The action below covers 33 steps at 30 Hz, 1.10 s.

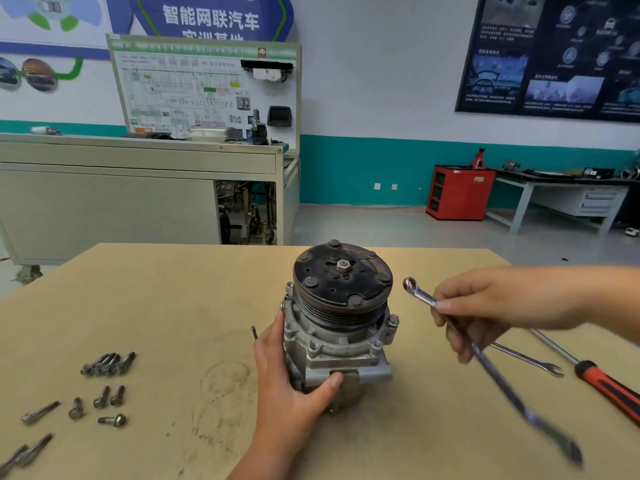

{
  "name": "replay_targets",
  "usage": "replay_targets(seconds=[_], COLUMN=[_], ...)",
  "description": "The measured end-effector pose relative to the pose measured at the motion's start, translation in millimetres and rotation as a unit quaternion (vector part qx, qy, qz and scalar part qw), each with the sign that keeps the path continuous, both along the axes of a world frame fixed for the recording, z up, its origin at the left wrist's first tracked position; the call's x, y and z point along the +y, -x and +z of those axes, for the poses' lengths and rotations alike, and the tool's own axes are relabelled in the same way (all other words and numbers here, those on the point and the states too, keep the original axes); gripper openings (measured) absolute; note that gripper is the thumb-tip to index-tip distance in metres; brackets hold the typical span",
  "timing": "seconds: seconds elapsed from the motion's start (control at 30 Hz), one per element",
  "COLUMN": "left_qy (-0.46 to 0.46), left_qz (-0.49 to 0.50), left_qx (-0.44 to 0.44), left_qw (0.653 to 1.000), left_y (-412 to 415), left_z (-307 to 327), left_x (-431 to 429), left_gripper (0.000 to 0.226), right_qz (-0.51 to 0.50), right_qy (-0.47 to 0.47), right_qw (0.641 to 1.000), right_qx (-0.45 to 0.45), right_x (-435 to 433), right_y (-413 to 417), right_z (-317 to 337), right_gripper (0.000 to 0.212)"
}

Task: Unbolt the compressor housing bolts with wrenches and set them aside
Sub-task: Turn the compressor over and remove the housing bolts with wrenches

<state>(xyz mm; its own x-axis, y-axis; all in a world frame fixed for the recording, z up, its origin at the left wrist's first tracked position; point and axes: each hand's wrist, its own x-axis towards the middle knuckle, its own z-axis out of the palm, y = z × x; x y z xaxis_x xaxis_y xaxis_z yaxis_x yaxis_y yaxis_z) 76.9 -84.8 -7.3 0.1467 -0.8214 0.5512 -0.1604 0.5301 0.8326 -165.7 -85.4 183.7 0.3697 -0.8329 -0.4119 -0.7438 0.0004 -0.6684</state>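
A grey metal compressor (pixel 341 336) with a black pulley on top stands upright on the tan table (pixel 180 306). My left hand (pixel 289 379) grips its lower left side, thumb across the front. My right hand (pixel 491 306) holds a long combination wrench (pixel 485 362) in the air to the right of the compressor, ring end up near the pulley, open end blurred and low. Several removed bolts (pixel 109 364) lie in a row on the table's left, with more loose bolts (pixel 104 398) scattered below them.
A second open-end wrench (pixel 530 360) and a red-and-black-handled screwdriver (pixel 606 388) lie on the table's right. A small dark bent piece (pixel 254 332) lies left of the compressor. Behind stand a grey training bench (pixel 138 188), a red cabinet (pixel 459 192) and a workbench (pixel 561 195).
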Motion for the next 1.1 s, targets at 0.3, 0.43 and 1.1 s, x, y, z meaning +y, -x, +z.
replay_targets(seconds=[0.3, 0.43, 1.1], left_qy=[0.004, 0.003, 0.006], left_qz=[0.007, 0.006, 0.008], left_qx=[-0.003, -0.003, 0.0], left_qw=[1.0, 1.0, 1.0], left_y=[1, 1, 1], left_z=[-1, -1, -4], left_x=[-1, -1, -3], left_gripper=[0.092, 0.093, 0.092], right_qz=[-0.104, -0.082, -0.074], right_qy=[-0.052, -0.061, -0.107], right_qw=[0.979, 0.989, 0.97], right_qx=[-0.17, -0.11, -0.203], right_x=[28, 24, 17], right_y=[-34, -36, -17], right_z=[-29, -24, -23], right_gripper=[0.028, 0.03, 0.023])
